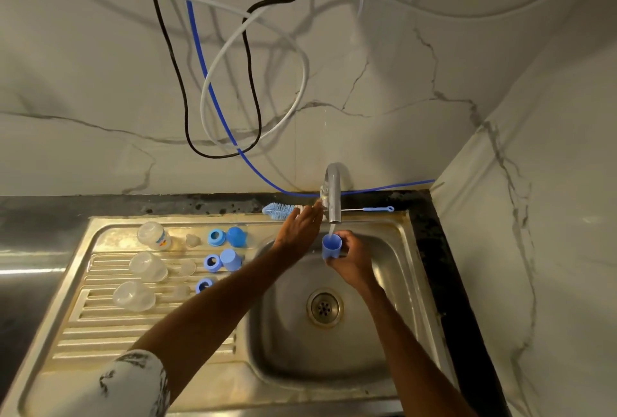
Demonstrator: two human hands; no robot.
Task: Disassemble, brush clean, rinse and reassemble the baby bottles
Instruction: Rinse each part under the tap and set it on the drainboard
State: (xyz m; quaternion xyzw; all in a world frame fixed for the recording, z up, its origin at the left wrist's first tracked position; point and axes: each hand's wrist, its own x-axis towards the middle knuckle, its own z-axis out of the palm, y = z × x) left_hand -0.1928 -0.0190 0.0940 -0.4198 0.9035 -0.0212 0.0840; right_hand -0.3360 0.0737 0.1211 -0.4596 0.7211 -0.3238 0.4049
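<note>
**— How far along are you?**

— All three bottles are apart. The clear bottles (148, 266) lie along the left side of the drainboard (100, 333). Beside them are the teats (188, 267), then the blue rings (212, 261), and two blue caps (230, 259) sit nearest the basin (384, 283). The third cap (331, 245) is in my right grip (349, 258), fingers curled round it. Its mouth is up under the stream (330, 229) from the tap (334, 196), at the back of the basin.

**— So you're rinsing?**

— I'd say so. Both brushes are set down, so brushing looks finished, though I can't tell from the parts themselves which ones have been rinsed. Nothing is screwed back together, so all the reassembly is left.

**— And your other hand?**

— My left grip (302, 226) is stretched toward the knob at the tap's base, fingers fairly straight. I cannot tell whether they pinch it.

**— Anything in the way?**

— The bottle brush (278, 210) lies on the sink's back edge just behind that hand, and the thin teat brush (377, 209) is on the same edge past the tap. My left forearm passes close by the caps — a careless pull back could knock them. A blue hose (400, 185) runs along the tabletop's back edge, and cables (250, 82) hang on the wall, well above the work.
</note>
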